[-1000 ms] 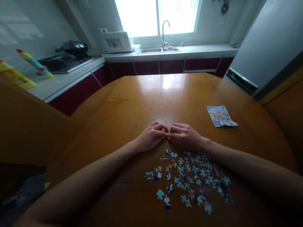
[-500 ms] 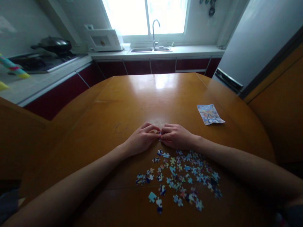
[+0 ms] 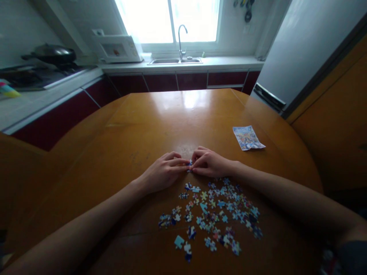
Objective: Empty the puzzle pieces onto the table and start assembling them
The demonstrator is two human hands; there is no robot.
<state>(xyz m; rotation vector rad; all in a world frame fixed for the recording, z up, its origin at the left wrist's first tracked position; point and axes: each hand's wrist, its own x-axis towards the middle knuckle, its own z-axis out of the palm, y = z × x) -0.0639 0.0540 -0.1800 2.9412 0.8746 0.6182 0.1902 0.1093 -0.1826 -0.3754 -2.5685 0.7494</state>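
At the middle of the table, my left hand and my right hand meet over a few small blue-and-white puzzle pieces. The fingers of my left hand are fairly straight, and their tips hold the pieces from the left. Thumb and forefinger of my right hand pinch them from the right. My fingers partly cover these pieces, so I cannot tell how they are joined. Nearer to me lies a spread of loose puzzle pieces, mostly light blue, white and yellow, some dark blue.
A printed picture sheet lies on the wooden table at the right. Beyond the table are a counter with a sink, a microwave and a pan on a stove. A fridge stands at the right.
My left fingers have straightened and my right hand has lifted its knuckles a little, showing more of the pieces between them. The view has shifted slightly to the right.
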